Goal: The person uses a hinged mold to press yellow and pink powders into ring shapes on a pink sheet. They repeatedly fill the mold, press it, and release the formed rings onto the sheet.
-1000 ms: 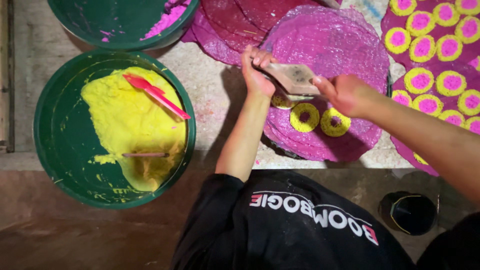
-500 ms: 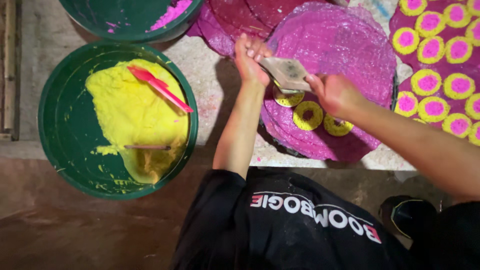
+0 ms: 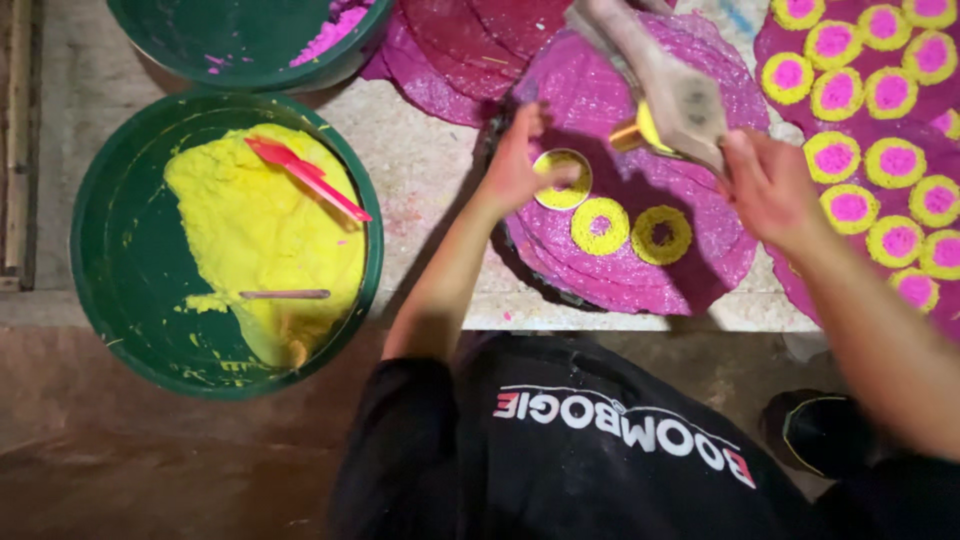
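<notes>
My left hand (image 3: 518, 160) rests its fingers on a small round metal mould (image 3: 562, 179) filled with yellow paste, set on a stack of round pink sheets (image 3: 700, 270). My right hand (image 3: 768, 188) grips a flat wooden scraper (image 3: 672, 88) raised above the stack, with a blob of yellow paste (image 3: 648, 128) under it. Two yellow rings (image 3: 631, 229) lie on the top pink sheet beside the mould.
A green tub of yellow paste (image 3: 225, 245) with a red spatula (image 3: 305, 176) sits at left. A second green tub with pink powder (image 3: 250, 40) stands above it. Dark red sheets (image 3: 470, 45) lie behind. A pink sheet covered with several yellow-and-pink discs (image 3: 870, 150) is at right.
My hands came apart: the left lowered the mould onto the pink sheet, the right lifted the scraper up and to the right. Three yellow rings before; now two and the filled mould.
</notes>
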